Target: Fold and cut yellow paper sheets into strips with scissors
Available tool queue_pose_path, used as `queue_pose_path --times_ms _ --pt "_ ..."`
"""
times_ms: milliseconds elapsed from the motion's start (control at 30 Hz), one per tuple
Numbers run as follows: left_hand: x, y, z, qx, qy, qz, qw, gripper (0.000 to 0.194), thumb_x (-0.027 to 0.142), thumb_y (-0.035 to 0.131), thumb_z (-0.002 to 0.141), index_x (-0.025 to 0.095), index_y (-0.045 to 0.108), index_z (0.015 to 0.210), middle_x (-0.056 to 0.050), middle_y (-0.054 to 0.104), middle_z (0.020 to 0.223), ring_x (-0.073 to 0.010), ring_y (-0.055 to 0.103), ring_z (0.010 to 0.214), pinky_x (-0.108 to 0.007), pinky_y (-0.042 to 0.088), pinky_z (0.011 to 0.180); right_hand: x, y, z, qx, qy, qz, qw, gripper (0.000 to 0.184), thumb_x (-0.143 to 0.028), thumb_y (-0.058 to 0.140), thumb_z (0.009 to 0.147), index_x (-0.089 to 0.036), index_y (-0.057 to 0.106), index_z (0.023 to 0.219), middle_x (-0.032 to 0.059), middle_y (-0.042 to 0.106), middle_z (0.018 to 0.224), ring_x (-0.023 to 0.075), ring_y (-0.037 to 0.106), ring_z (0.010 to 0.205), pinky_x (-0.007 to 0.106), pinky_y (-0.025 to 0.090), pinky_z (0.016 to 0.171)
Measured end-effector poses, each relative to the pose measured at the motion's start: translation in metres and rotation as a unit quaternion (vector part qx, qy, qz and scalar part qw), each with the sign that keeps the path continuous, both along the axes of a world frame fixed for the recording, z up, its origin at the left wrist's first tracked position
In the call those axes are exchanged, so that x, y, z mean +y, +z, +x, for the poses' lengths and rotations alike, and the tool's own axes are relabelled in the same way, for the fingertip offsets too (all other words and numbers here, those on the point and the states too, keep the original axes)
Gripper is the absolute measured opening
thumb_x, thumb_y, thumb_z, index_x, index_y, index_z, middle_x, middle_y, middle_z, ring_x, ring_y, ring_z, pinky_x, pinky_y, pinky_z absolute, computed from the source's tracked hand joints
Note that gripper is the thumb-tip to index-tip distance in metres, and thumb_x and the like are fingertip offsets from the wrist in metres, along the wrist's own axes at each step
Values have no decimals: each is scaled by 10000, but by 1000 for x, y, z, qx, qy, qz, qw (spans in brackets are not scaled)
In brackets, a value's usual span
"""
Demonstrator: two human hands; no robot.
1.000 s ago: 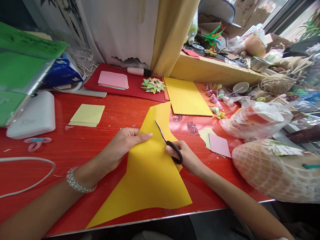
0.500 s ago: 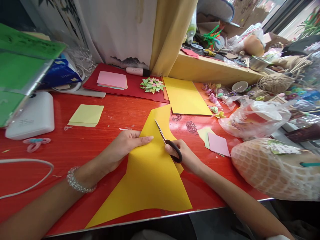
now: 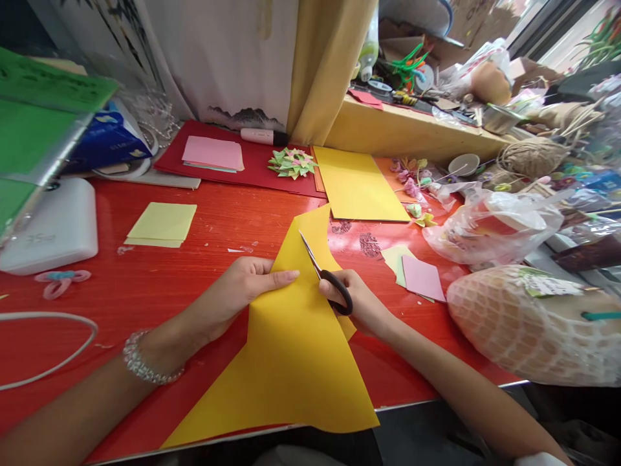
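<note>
A sheet of yellow paper (image 3: 301,362) with cut edges is held up over the near part of the red table, its lower edge reaching the table's front rim. My left hand (image 3: 255,279) pinches the sheet at its left side, thumb on top and fingers underneath. In my right hand (image 3: 356,298) are black-handled scissors (image 3: 339,294), their blades on the paper and pointing up and left. The blades look nearly together. Part of my right hand's fingers is hidden behind the handle and paper.
Yellow sheets (image 3: 366,188) lie at the back beside a folded paper wreath (image 3: 292,163). Pale yellow squares (image 3: 162,223) are at left, pink squares (image 3: 424,277) at right. A netted bundle (image 3: 524,327) and plastic bag (image 3: 495,220) crowd the right. A white cable (image 3: 58,316) curves at left.
The view has shifted slightly. Both hands keep their grips, and the scissors stay at about the same spot on the paper. The sheet's lower right corner hangs slightly lower.
</note>
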State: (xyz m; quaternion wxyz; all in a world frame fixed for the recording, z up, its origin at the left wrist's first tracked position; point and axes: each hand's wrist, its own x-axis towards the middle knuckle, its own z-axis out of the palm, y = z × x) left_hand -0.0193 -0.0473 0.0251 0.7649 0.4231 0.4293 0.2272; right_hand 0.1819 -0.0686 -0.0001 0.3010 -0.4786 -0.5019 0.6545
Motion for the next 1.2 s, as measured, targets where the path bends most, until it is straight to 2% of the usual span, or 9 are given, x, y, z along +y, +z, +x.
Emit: queue_pose_path --times_ms 267,467,767,1033,1100,1200 --pt "-5 5 4 -18 -26 -20 999 238 386 679 768 166 735 841 -69 738 786 -145 676 657 -180 505 566 -2 0 0 24 3 7 1000 455 -582 648 719 -167 511 596 -33 476 486 67 380 434 234 202 445" --pt "-7 12 6 -13 -18 -40 999 202 336 649 804 152 732 801 -67 739 787 -131 674 654 -162 500 565 -2 0 0 39 -1 -3 999 437 -547 667 719 -175 482 584 -34 460 485 83 413 461 237 230 468" --pt "-5 1 5 -42 -46 -48 997 262 357 671 787 137 724 919 -78 737 808 -148 683 679 -189 514 586 -2 -3 1 44 -11 6 999 478 -624 631 708 -171 515 609 -30 487 495 70 408 434 228 223 424" --pt "-7 3 5 -44 -56 -60 996 230 321 661 801 122 715 904 -81 736 808 -130 680 663 -169 513 577 1 2 -4 66 -25 1 998 504 -600 679 673 -179 435 544 -55 402 477 49 358 406 225 207 406" --pt "-4 1 4 -41 -34 -56 997 227 329 664 795 121 707 875 -79 733 788 -129 676 642 -171 516 561 3 4 -4 70 -32 17 997 501 -610 646 705 -176 448 552 -55 387 469 46 332 404 229 186 414" --pt "10 -1 -4 -19 71 -18 997 188 321 692 757 139 684 801 -52 724 744 -124 661 593 -181 522 529 9 7 0 85 -76 55 992 474 -612 577 767 -178 480 603 -53 384 478 45 282 404 239 153 423"
